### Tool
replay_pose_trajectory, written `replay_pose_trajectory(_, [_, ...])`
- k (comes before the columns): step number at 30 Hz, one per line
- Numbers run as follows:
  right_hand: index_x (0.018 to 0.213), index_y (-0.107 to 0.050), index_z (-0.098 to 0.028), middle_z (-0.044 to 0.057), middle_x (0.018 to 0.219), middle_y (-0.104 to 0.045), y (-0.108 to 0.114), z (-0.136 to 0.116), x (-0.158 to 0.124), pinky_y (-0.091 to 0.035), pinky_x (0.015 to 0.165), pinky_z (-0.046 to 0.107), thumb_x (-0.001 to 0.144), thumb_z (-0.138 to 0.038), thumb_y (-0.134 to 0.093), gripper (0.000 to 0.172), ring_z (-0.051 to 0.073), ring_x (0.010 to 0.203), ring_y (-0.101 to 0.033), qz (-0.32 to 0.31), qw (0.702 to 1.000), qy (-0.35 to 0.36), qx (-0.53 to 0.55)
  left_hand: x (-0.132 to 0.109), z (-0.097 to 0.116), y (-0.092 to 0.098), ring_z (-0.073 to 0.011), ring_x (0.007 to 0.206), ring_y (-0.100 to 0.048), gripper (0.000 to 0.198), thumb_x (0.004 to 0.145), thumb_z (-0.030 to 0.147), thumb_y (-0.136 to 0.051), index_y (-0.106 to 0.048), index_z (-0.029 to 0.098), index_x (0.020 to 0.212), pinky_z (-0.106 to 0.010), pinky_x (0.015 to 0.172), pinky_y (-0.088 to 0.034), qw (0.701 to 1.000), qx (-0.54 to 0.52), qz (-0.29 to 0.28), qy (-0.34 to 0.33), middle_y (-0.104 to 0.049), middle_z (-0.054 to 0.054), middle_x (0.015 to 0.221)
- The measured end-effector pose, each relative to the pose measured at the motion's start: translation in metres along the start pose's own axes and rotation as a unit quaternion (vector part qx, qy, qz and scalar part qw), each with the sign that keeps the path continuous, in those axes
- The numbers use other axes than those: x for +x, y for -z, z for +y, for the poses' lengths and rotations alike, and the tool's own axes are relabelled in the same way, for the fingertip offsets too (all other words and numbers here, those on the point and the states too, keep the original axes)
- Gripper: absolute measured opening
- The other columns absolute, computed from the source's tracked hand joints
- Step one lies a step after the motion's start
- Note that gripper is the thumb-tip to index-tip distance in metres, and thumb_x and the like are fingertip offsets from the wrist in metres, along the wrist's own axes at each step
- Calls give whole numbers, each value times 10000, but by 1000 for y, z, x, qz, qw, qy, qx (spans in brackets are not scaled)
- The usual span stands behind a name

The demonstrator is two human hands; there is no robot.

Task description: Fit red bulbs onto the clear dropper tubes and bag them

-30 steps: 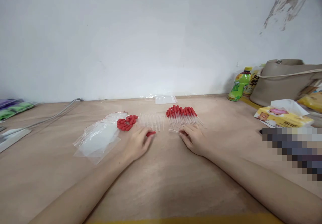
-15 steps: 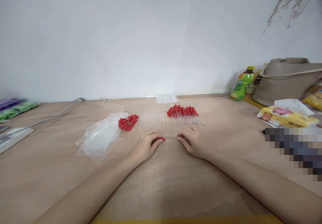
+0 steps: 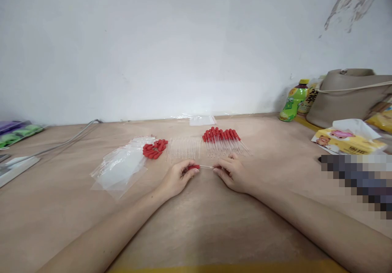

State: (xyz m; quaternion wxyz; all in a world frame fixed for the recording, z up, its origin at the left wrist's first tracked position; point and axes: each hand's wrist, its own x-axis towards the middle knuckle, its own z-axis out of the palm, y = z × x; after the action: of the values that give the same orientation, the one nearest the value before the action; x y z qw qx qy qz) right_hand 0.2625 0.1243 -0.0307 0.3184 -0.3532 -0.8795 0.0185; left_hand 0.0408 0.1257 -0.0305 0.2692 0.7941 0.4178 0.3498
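Observation:
My left hand (image 3: 180,177) pinches a red rubber bulb (image 3: 194,167), its open end facing right. A thin clear glass tube (image 3: 206,167) runs from that end to my right hand (image 3: 230,173), whose fingers are closed on its other end. Bulb and tube meet in one line; how deep the tube sits inside cannot be made out. Beyond my left hand lie a heap of loose red bulbs (image 3: 155,149) and a row of bare glass tubes (image 3: 184,148). Past my right hand is a row of droppers (image 3: 223,141), red bulbs fitted on clear tubes.
Clear zip bags (image 3: 122,166) lie fanned out on the left, and a white packet (image 3: 202,120) lies by the wall. A grey cable (image 3: 73,137) crosses the far left. At right stand a green bottle (image 3: 294,101), a beige bag (image 3: 343,97) and a yellow tissue pack (image 3: 346,140).
The glass tube has moved left, closing the gap to the red bulb, and its end now meets the bulb's opening. Both hands keep their grips.

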Motion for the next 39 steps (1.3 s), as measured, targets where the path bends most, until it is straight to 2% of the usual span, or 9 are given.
replay_pose_trajectory(3, [847, -584, -182, 17, 725, -621, 1, 0, 1, -285, 706, 296, 866, -243, -412, 184, 124, 655, -514, -11, 1000, 2, 20, -2, 1, 0, -115, 647, -549, 193, 837, 313, -474, -587, 160, 871, -212, 582, -429, 1000, 2, 0, -1, -619, -15, 757])
replay_pose_trajectory(9, [858, -599, -205, -9, 741, -631, 0, 7, 2, -270, 727, 292, 867, -216, -425, 174, 110, 660, -523, -38, 997, 7, 62, -5, 4, 1, -112, 677, -565, 193, 845, 292, -463, -599, 176, 916, -204, 616, -435, 1000, 8, -29, -5, -630, -5, 772])
replay_pose_trajectory(13, [860, -609, -215, -9, 769, -645, 1, 10, 3, -261, 731, 291, 860, -207, -438, 171, 110, 667, -536, -57, 997, 18, 45, -7, 6, 2, -116, 714, -574, 188, 849, 268, -449, -610, 184, 898, -208, 652, -440, 998, 25, -52, -19, -641, -2, 800])
replay_pose_trajectory(17, [845, -622, -217, -1, 768, -645, 1, 8, 3, -247, 717, 292, 859, -224, -439, 183, 106, 649, -527, -43, 999, 19, 7, -7, 8, 3, -116, 712, -574, 191, 851, 276, -448, -615, 190, 887, -208, 651, -437, 997, 41, -64, -24, -646, 2, 807])
replay_pose_trajectory(28, [775, -631, -191, 4, 663, -611, 2, -3, 1, -219, 685, 300, 847, -210, -421, 223, 97, 550, -420, 24, 996, 52, -64, -8, 6, 1, -122, 704, -583, 213, 830, 341, -483, -624, 197, 898, -216, 636, -446, 997, 62, -39, -7, -658, 2, 813])
replay_pose_trajectory(39, [693, -565, -162, 16, 632, -600, -2, -12, 5, -213, 649, 303, 868, -213, -347, 284, 105, 538, -419, -35, 997, 25, -65, -9, 5, 1, -113, 647, -566, 194, 834, 308, -477, -618, 188, 893, -216, 602, -432, 992, 103, -38, -63, -648, -3, 763])
